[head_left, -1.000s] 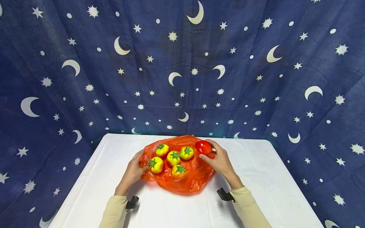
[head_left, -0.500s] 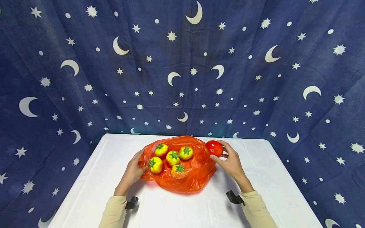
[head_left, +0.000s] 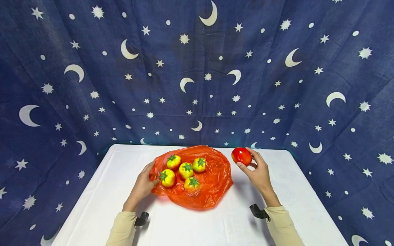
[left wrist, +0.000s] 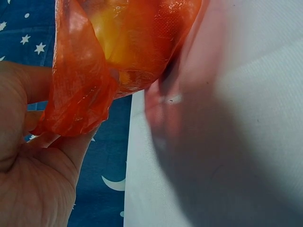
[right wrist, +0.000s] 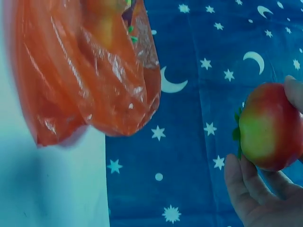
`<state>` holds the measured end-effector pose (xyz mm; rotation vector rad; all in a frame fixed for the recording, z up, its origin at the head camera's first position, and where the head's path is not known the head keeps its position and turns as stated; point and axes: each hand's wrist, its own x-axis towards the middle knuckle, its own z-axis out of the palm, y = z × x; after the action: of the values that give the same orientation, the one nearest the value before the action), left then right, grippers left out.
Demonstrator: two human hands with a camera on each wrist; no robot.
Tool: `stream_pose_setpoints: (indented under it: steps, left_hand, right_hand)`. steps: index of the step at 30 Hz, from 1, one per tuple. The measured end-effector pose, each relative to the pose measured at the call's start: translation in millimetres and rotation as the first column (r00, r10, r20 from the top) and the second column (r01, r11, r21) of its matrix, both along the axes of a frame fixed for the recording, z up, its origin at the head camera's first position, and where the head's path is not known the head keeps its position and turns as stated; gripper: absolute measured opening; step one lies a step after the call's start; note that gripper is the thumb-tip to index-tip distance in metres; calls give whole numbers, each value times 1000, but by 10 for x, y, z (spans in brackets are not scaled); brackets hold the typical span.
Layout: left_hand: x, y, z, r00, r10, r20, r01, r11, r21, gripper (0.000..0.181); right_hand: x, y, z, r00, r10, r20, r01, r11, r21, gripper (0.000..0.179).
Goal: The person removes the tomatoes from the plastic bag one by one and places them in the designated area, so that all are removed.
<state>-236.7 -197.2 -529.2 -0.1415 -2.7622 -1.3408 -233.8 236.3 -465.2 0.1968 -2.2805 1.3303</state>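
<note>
My right hand (head_left: 259, 172) grips a glossy red-and-yellow tomato (head_left: 241, 156) to the right of a red plastic bag (head_left: 215, 177). In the right wrist view, the tomato (right wrist: 272, 126) shows its green leafy top on the left, between thumb and fingers. On the spread bag rest several more yellow tomatoes with green tops, such as the front-left tomato (head_left: 168, 178). My left hand (head_left: 144, 182) pinches the bag's left edge. Seen from the left wrist, the bag's edge (left wrist: 80, 90) hangs between thumb and fingers, with a yellow shape showing through it.
A white cloth covers the table (head_left: 184, 227) under the bag. Behind its back edge hangs a dark blue curtain (head_left: 172, 68) with moons and stars, which also runs along both sides. A black strap mount (head_left: 259, 212) sits at each wrist.
My right hand has moved right with the tomato, from over the bag's right part to beyond its edge. The left hand stays at the bag's left edge.
</note>
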Motion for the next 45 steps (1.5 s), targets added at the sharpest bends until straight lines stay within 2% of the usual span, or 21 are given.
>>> stream_pose_setpoints:
  steps: [7, 19, 29, 38, 45]
  left_hand:
    - [-3, -6, -4, 1000, -3, 2, 3, 1000, 0, 85]
    - [-7, -3, -5, 1000, 10, 6, -10, 1000, -17, 83]
    - [5, -6, -4, 1000, -3, 12, 3, 1000, -19, 85]
    - [-9, 2, -4, 1000, -5, 1, 5, 1000, -22, 85]
    - [-5, 4, 2, 1000, -8, 0, 8, 1000, -20, 85]
  right_hand:
    - [-45, 111, 20, 995, -93, 30, 93, 996, -6, 66]
    - [-249, 298, -143, 994, -107, 4, 107, 993, -46, 66]
    - [-414, 357, -269, 992, -127, 7, 127, 991, -30, 66]
    - [-571, 386, -435, 984, -161, 70, 161, 987, 13, 69]
    - [-668, 390, -575, 984, -158, 85, 156, 987, 30, 70]
